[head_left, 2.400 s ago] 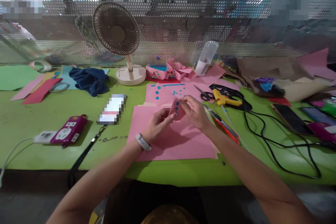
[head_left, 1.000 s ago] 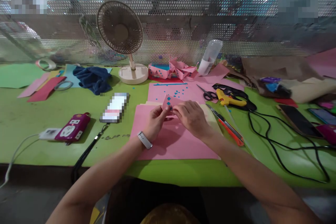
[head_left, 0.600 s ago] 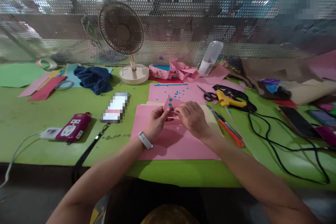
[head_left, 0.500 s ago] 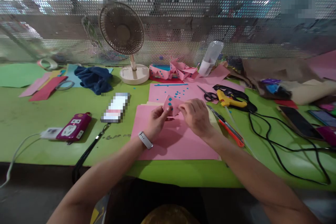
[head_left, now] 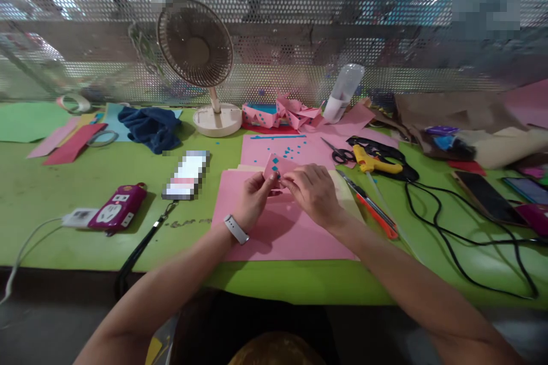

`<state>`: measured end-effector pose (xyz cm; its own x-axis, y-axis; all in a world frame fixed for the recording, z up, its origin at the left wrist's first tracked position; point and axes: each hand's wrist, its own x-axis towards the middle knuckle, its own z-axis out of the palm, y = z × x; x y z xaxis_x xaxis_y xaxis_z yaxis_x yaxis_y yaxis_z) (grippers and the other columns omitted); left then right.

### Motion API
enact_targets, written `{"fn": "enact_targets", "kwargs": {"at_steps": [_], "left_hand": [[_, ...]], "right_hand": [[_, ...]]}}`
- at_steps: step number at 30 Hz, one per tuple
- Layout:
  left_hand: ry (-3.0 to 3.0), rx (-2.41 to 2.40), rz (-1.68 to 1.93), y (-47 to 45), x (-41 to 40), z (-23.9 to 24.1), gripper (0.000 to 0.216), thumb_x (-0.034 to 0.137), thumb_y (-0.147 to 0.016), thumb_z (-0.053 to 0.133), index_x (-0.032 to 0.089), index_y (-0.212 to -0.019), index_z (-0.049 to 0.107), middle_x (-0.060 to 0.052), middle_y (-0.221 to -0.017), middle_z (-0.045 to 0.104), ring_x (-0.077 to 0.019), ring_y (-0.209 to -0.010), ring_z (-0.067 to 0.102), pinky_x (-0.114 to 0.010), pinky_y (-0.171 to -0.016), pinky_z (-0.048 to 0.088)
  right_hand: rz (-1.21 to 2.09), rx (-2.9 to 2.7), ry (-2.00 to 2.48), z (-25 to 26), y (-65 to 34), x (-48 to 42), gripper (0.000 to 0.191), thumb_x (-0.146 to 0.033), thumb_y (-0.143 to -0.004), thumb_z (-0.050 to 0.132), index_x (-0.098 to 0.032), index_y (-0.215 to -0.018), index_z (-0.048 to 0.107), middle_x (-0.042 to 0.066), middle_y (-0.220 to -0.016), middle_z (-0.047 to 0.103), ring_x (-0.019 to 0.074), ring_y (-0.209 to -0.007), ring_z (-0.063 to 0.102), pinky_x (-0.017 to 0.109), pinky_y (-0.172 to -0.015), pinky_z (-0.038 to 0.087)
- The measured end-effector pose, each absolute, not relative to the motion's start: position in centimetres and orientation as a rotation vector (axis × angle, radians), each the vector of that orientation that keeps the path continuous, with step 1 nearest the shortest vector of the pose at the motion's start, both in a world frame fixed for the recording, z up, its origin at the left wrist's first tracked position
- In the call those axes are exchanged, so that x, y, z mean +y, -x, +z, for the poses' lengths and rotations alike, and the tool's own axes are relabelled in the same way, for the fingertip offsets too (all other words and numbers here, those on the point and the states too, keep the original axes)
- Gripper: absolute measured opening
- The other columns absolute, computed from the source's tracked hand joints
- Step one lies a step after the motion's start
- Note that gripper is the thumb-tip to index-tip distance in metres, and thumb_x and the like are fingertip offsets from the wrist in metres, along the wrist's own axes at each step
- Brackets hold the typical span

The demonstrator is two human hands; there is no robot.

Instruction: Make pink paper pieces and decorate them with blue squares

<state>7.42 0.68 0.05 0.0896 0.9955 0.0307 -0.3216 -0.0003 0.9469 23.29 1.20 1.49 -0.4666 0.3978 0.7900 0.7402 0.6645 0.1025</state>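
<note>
My left hand, with a white band at its wrist, pinches a small folded pink paper piece above the pink sheets. Blue diamond-shaped paper bits show on its face in a column. Closed in a pinch, my right hand has its thumb and fingertips at the lower part of the piece, beside my left thumb. Whatever lies between those right fingertips is too small and covered to make out. Beneath both hands is a stack of pink paper sheets. Small loose blue bits are scattered on a pink sheet just beyond.
Right of the stack lie a red utility knife, black scissors and a yellow glue gun with a black cord. Folded pink paper shapes and a fan stand behind. A phone and purple power strip lie left.
My right hand has moved slightly left and down, bringing its fingertips in against the pink piece near my left thumb. My left hand keeps its hold. The view has shifted a little.
</note>
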Motion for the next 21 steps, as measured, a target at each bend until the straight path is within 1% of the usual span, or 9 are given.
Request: {"fn": "enact_targets", "kwargs": {"at_steps": [7, 11, 15, 18, 21], "left_hand": [[-1.062, 0.910, 1.280, -7.4, 0.8, -0.3, 0.044, 0.056, -0.072, 0.077, 0.014, -0.074, 0.065, -0.004, -0.073, 0.072, -0.0136, -0.068, 0.067, -0.027, -0.069, 0.055], [-1.082, 0.902, 1.269, -7.4, 0.8, -0.2, 0.043, 0.056, -0.073, 0.076, 0.014, -0.076, 0.066, -0.005, -0.074, 0.072, -0.0138, -0.069, 0.067, -0.028, -0.070, 0.055], [-1.094, 0.908, 1.272, -7.4, 0.7, 0.0, 0.045, 0.058, -0.072, 0.076, 0.014, -0.076, 0.066, -0.004, -0.074, 0.071, -0.0132, -0.068, 0.067, -0.027, -0.070, 0.056], [-1.086, 0.935, 1.289, -7.4, 0.8, -0.1, 0.045, 0.058, -0.070, 0.077, 0.014, -0.074, 0.064, -0.001, -0.072, 0.067, -0.0120, -0.066, 0.065, -0.025, -0.068, 0.056], [-1.074, 0.962, 1.288, -7.3, 1.1, -0.4, 0.046, 0.058, -0.069, 0.077, 0.014, -0.075, 0.064, -0.001, -0.071, 0.066, -0.0134, -0.067, 0.067, -0.025, -0.065, 0.056]], "right_hand": [[-0.638, -2.150, 0.865, 1.4, -23.4, 1.3, 0.011, -0.015, -0.095, 0.056, -0.019, -0.085, 0.058, 0.003, -0.076, 0.064, 0.0188, -0.076, 0.050, 0.034, -0.071, 0.032], [-0.653, -2.143, 0.867, 1.4, -23.3, 1.3, 0.012, -0.014, -0.095, 0.056, -0.018, -0.085, 0.059, 0.003, -0.077, 0.063, 0.0188, -0.076, 0.049, 0.033, -0.071, 0.032], [-0.669, -2.114, 0.899, 1.5, -23.2, 1.1, 0.016, -0.016, -0.096, 0.053, -0.019, -0.081, 0.058, 0.003, -0.075, 0.061, 0.0188, -0.075, 0.049, 0.033, -0.071, 0.032], [-0.677, -2.058, 0.928, 1.6, -23.6, 1.4, 0.014, -0.016, -0.096, 0.053, -0.019, -0.084, 0.059, 0.004, -0.077, 0.062, 0.0193, -0.077, 0.050, 0.033, -0.071, 0.033], [-0.649, -1.950, 0.988, 1.9, -24.7, 2.4, 0.011, -0.020, -0.096, 0.055, -0.020, -0.086, 0.059, 0.005, -0.080, 0.064, 0.0205, -0.079, 0.053, 0.034, -0.073, 0.035]]}}
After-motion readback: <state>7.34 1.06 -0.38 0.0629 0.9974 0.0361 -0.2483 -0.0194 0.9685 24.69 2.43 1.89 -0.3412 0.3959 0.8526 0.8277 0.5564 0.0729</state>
